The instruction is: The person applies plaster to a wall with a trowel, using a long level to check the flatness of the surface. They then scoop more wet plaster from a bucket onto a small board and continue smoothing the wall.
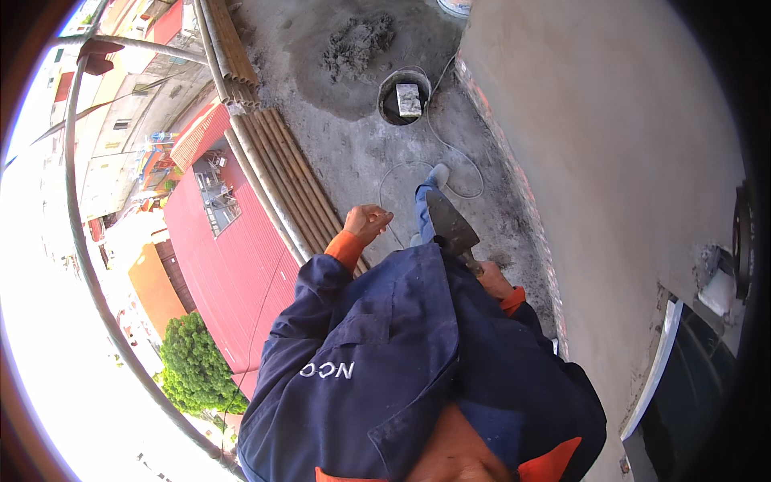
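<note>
My right hand is closed round the handle of a trowel. The trowel's dark, broad blade points up and away from me, in front of my leg. My left hand is held out over the floor to the left, its fingers curled in. Nothing shows in that hand. Both arms are in dark blue sleeves with orange cuffs. One foot shows beyond the blade, on the grey floor.
A bucket with a pale block stands ahead, near a wet mortar heap. A thin cord loops across the floor. Long poles line the left edge, above rooftops. A plastered wall with a window runs along the right.
</note>
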